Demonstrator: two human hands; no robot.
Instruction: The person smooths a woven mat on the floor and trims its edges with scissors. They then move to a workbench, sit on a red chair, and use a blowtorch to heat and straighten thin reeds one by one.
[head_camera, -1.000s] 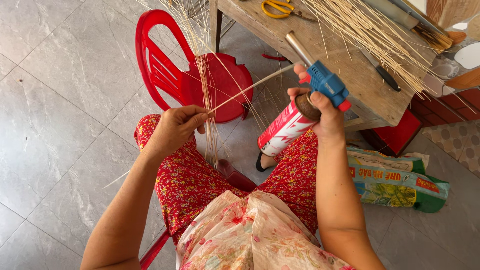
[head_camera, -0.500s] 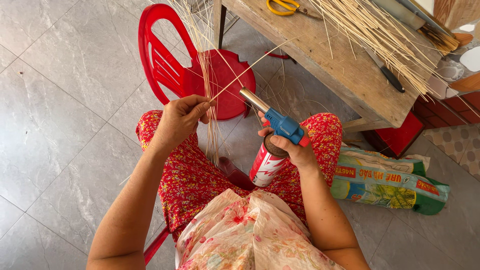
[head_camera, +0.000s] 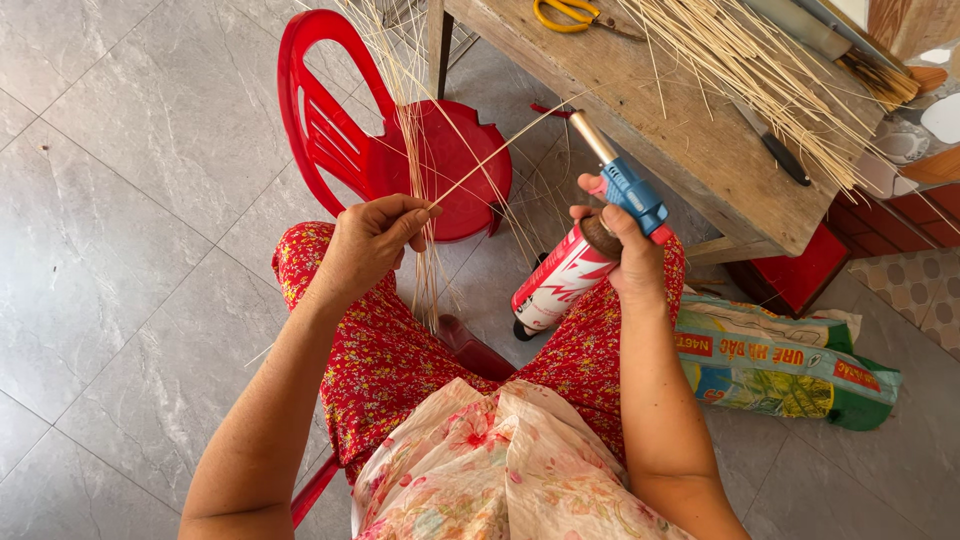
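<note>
— One thin straw (head_camera: 500, 155) is pinched at its near end between thumb and fingers of the left hand (head_camera: 372, 240), and it is slanted up and to the right, towards the metal nozzle of the torch.

— And the torch itself?

— The gas torch (head_camera: 590, 235), a red and white canister with a blue head, is gripped by the right hand (head_camera: 622, 245), closed around its neck. It is held tilted, nozzle up and away, base down near the lap. The nozzle tip is seen just beside the far end of the straw; whether they touch cannot be told.

— What is seen around the left hand?

— A loose bundle of straws (head_camera: 420, 150) is stood upright just behind that hand, fanned out at the top. Behind it a red plastic chair (head_camera: 340, 140) is placed on the grey tiled floor (head_camera: 130, 200).

— Further out?

— To the far right a wooden table (head_camera: 700, 150) is spread with more straws (head_camera: 760, 70); yellow-handled scissors (head_camera: 565, 15) and a dark-handled knife (head_camera: 775, 150) are laid on it. A printed sack (head_camera: 790, 365) is lying on the floor at the right, under the table's edge.
</note>
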